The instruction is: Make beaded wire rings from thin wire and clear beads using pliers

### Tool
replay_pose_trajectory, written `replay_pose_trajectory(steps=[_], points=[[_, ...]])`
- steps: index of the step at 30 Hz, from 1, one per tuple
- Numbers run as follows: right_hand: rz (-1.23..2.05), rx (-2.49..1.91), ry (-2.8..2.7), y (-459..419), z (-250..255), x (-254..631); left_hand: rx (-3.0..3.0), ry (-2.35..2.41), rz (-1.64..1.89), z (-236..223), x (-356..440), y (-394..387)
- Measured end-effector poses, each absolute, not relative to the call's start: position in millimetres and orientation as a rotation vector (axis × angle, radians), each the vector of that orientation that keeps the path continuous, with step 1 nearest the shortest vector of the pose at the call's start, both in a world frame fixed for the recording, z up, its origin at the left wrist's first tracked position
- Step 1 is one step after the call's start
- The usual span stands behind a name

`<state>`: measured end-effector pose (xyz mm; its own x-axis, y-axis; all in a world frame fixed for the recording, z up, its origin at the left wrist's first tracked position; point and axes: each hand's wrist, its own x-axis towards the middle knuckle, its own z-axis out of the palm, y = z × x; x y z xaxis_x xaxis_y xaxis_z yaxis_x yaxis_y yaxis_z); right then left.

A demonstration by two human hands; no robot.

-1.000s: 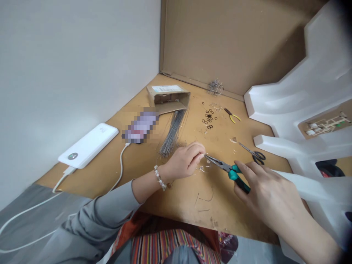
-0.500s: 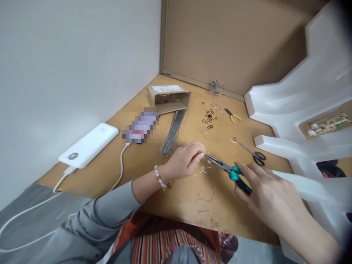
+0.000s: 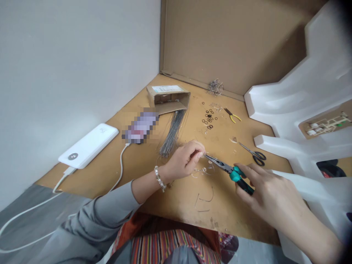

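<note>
My right hand is wrapped round the green-and-black handles of needle-nose pliers. The jaws point left and their tips meet the fingertips of my left hand, which is closed in a pinch. What those fingers hold is too small to make out. Just below the tips, thin wire pieces with clear beads show over the table. Left of my left hand lies a bundle of grey straight wires. Nearer the front are a few loose bent wires.
An open cardboard box, a phone and a white power bank with a cable stand left. Several dark rings, yellow-handled pliers, scissors and a wire tangle lie beyond. White foam borders the right.
The pliers and my right hand have shifted slightly right and down. The beaded wire pieces under the fingertips have changed position a little. My left hand stays nearly in place.
</note>
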<state>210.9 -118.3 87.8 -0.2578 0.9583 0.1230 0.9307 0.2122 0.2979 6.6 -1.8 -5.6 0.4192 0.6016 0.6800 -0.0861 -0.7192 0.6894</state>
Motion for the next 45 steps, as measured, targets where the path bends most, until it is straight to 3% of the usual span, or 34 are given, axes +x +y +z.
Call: replay_pose_trajectory(steps=[23,34,45], points=[[0.749,1.865,2.297,-122,88,201,1.629,0.549,1.242,-16,10,-1],[0.574,2.087,2.342,-129,101,216,1.102,0.378,0.915,-7,8,11],[0.238,2.111,2.34,-120,78,225,1.048,0.648,0.569,-7,11,14]])
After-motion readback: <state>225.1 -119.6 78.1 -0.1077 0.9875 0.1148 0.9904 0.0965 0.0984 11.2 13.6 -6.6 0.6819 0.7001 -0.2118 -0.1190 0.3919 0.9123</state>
